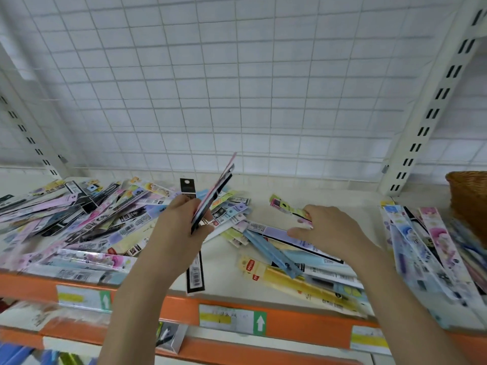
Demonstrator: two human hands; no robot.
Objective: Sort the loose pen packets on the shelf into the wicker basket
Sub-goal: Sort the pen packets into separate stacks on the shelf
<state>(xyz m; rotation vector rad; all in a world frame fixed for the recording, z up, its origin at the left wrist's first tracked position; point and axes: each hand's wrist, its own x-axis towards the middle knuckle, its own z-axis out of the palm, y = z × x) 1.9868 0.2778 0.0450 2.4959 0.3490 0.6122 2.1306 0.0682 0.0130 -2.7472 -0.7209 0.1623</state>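
My left hand [181, 227] grips a small stack of pen packets [214, 188], tilted up and to the right above the shelf. A black packet [195, 272] hangs below that hand. My right hand [326, 227] reaches palm down onto loose packets in the middle of the shelf, its fingers curling on a green and pink packet [287, 208]. A big heap of loose packets [79, 222] covers the left of the shelf. More packets [432, 256] lie at the right. The wicker basket [470, 201] stands at the far right edge, partly cut off.
The white shelf [218, 262] has an orange front rail [290, 322] with price labels. A white wire grid [237, 88] forms the back wall, with slotted uprights on both sides. A lower shelf with more goods shows at the bottom left.
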